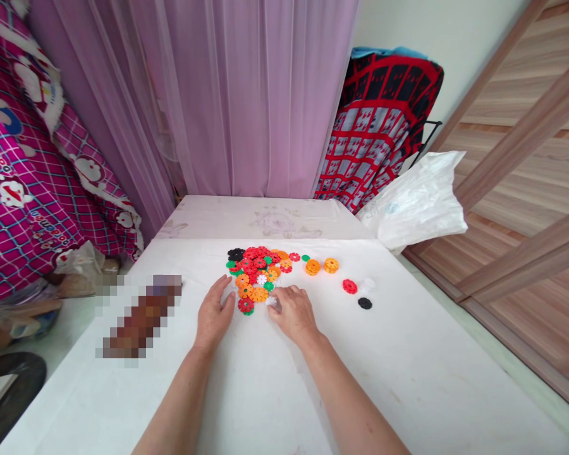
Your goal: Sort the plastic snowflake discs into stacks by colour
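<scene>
A loose heap of notched plastic discs [255,260] lies on the white-covered table, mostly red and orange, with some green, black and white ones. My left hand [213,313] rests at the heap's left edge, thumb apart from the fingers. Something pale shows by its fingertips, too blurred to make out. On the other side, my right hand [294,313] has its thumb and fingers closed round a white disc [271,302], partly hidden by the fingers. Between the hands lie an orange disc [258,294] and a red disc [245,306].
Two orange stacks, one a stack of discs [330,265], stand right of the heap. Farther right are a red disc [349,287], white discs [368,285] and a black disc [365,303]. A pixelated patch covers something at left. A white plastic bag [412,202] hangs beyond the right edge.
</scene>
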{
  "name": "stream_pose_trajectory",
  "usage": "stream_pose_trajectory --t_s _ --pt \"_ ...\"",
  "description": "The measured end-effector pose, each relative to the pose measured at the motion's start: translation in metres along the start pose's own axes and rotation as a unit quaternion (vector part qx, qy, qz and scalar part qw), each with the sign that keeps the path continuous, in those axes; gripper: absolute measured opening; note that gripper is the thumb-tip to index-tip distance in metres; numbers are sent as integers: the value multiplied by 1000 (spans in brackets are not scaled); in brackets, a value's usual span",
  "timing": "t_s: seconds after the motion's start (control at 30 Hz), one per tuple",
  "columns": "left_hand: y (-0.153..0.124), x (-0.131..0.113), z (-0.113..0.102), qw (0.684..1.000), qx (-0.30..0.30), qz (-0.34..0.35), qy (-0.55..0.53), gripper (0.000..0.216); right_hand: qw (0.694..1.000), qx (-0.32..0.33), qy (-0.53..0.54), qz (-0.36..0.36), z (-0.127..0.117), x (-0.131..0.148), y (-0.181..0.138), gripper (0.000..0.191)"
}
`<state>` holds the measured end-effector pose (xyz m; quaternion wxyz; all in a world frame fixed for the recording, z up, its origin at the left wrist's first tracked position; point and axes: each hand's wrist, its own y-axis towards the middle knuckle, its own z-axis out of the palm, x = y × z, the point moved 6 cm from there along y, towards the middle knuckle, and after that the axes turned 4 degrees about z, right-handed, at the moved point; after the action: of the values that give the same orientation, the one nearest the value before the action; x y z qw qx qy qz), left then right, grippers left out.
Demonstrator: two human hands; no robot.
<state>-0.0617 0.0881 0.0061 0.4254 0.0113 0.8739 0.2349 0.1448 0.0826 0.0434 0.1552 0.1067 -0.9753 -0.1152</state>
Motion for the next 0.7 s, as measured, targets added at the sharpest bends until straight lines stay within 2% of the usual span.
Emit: stream_pose_trajectory --t_s 0.2,0.27,0.47,0.7 --pt "0 0 1 1000 13 2 5 40 988 -82 58 120 -29 -79 -11 12" --pt "0 1 0 1000 15 -2 6 40 984 -96 77 131 -32 -94 -15 12" --pt "0 0 -2 1000 5 -8 -2 38 993 -92 55 58 -31 -81 -15 11" --pt "0 2 -1 1000 5 0 -2 38 996 -77 13 43 -27 -76 -15 9"
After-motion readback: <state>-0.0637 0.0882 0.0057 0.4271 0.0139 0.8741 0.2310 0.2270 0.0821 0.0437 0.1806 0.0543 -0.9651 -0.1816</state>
